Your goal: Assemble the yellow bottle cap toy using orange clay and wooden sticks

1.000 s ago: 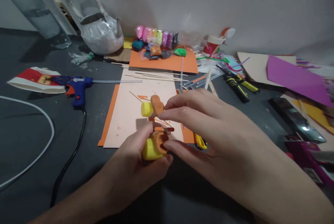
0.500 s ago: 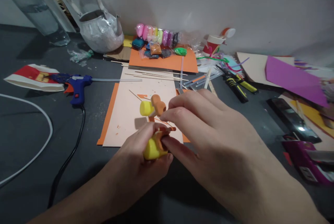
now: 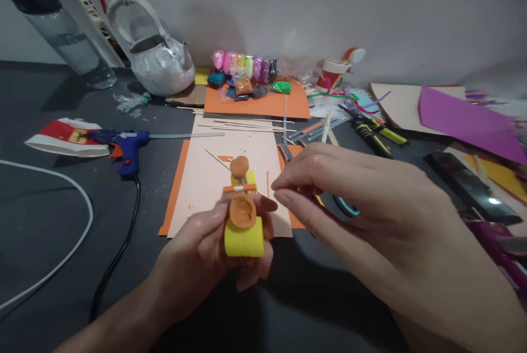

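Observation:
My left hand (image 3: 206,243) is wrapped round a small yellow-and-orange clay model (image 3: 245,237), held above the table. Nearest me is its yellow rounded block, topped by an orange clay cup with a hollow in it. Beyond this, a short orange-and-white bar (image 3: 240,188) lies crosswise, with orange clay lumps (image 3: 239,167) and more yellow behind it. My right hand (image 3: 346,210) hovers just right of the model, apart from it. Its thumb and forefinger are pinched together; anything between them is too small to make out.
Beneath the model lies a pale paper sheet (image 3: 222,163) with thin sticks. A blue glue gun (image 3: 130,150) with a cord stands left, near a metal kettle (image 3: 160,67) and water bottle (image 3: 68,40). Clay packets (image 3: 242,67) lie behind; pliers (image 3: 373,136) and purple paper (image 3: 465,119) are right.
My right hand has come off the model and moved right. My left hand has turned the model, so the orange cup and crosswise bar now face me.

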Demonstrator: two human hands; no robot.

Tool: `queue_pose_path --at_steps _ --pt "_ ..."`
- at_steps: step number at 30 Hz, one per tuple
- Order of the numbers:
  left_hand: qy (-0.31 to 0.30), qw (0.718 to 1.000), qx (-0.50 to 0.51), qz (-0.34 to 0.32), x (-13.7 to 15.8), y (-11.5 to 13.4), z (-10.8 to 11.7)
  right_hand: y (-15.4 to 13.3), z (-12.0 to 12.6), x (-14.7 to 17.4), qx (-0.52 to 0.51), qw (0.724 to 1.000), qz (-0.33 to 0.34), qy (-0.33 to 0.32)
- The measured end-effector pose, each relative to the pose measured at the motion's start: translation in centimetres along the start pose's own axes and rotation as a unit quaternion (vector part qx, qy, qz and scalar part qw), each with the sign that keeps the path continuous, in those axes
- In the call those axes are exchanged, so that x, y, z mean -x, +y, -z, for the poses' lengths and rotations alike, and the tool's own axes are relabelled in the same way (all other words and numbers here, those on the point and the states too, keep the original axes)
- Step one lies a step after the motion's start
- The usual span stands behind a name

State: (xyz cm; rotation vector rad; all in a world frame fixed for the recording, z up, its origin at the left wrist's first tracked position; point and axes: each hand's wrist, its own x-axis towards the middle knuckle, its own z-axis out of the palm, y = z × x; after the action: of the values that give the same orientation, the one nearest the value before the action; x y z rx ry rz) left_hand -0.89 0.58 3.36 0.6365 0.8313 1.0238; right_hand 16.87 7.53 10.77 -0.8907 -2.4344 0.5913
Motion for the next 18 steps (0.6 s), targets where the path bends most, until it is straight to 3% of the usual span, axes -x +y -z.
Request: queue_pose_path --at_steps 6,18 --pt "-0.031 0.986 0.149 0.062 0.1 0.2 0.3 0.3 -0.8 0.4 -0.002 0.999 0.019 -0.051" --pt "-0.130 0.966 0.201 0.098 -0.2 -0.4 1.3 1.0 -1.4 -0.3 0.004 0.998 0.045 -0.045"
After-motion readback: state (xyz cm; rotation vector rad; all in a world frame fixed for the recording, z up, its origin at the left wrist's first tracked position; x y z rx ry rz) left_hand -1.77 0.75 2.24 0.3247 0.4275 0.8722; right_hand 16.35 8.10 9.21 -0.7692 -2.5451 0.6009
